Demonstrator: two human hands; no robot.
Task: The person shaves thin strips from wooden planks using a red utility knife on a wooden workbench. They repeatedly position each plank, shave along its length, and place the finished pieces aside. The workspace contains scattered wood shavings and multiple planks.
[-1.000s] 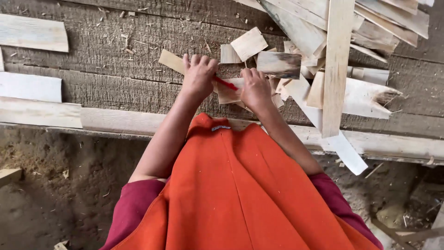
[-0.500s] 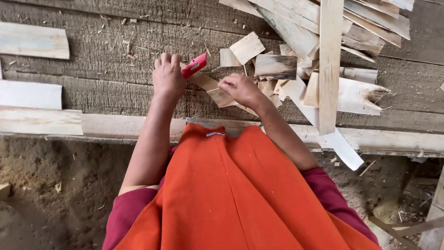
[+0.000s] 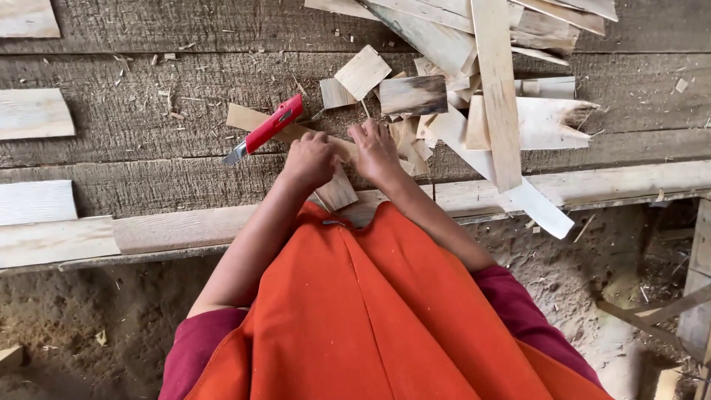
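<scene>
On the weathered plank bench (image 3: 133, 148), I have the left hand (image 3: 309, 159) closed around a red utility knife (image 3: 264, 132) whose blade tip points away to the left, and the right hand (image 3: 375, 152) presses flat, fingers spread, on the thin wood strip (image 3: 335, 189) lying between the two hands. Judging by the pile of cut offcuts (image 3: 444, 96) just beyond the right hand, much trimming looks done, though this strip appears uncut. Open bench lies to the left, the bench's near edge runs just under my wrists, and the pile crowds the right.
</scene>
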